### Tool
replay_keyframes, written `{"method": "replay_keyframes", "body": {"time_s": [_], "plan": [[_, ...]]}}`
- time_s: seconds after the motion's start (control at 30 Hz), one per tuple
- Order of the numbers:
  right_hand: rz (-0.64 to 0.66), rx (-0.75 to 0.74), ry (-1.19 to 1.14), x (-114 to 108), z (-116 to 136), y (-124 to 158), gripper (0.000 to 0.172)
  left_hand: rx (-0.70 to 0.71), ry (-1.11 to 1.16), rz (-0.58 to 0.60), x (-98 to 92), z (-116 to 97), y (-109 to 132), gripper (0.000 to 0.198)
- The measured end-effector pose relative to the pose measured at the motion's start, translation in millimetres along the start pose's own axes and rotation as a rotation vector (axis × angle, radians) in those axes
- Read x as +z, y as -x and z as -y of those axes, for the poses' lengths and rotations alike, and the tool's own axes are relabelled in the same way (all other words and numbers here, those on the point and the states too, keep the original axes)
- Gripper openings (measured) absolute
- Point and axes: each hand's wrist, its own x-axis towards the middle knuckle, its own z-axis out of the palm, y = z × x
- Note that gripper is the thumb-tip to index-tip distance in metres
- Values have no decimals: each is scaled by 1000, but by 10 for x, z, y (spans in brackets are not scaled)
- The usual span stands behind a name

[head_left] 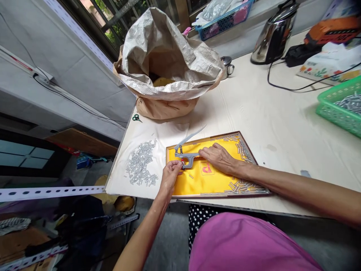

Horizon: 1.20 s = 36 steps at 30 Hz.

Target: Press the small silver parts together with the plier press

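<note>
A: What is at the centre?
B: A grey tool (188,155) with a long lever (192,136) slanting up and a dark spring (181,149) at its left end. It is over the left part of a shallow, yellow-lined tray (208,184).

A: And the hands?
B: The left hand (170,170) has thumb and fingertips pressed together at the tool's open frame; whatever they may pinch is too small to make out. The right hand (217,156) curls its fingers around the tool's other end, hiding that end.

A: What else is in the tray?
B: Slim metal pins (245,186) crowd its right end, some covered by the right forearm. A pink-red mark (207,168) shows on the lining, hard to read.

A: And around it?
B: On the pale worktop (282,124), a pile of small metal pieces (141,163) lies to the left, scissors (137,118) beyond. Behind stands an open sack (175,92), its contents mostly in shadow, partly hiding a metal mug (227,67). At right, a green basket (332,113) is cut off by the edge.
</note>
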Motion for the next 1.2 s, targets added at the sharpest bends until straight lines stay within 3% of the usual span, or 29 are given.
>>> {"method": "replay_keyframes", "body": {"time_s": [0.1,0.27,0.4,0.57,0.7,0.93,1.2], "plan": [[-9,10,-29,-53,-40,18,27,22,62,71,76,-40,2,50],[-13,-7,-49,-156,-46,127,30,48,128,65,107,-94,-70,46],[-80,41,-35,-257,-74,241,32,-10,121,-54,43,-86,-73,49],[-55,29,89,-363,-126,286,35,112,-37,-104,20,-58,92,38],[-26,-38,88,-311,-74,235,36,152,-83,-122,59,21,160,32],[-18,-63,44,-177,61,172,32,103,-78,-98,75,224,108,33],[40,-60,75,-133,29,138,32,31,-171,-32,62,156,39,30]]}}
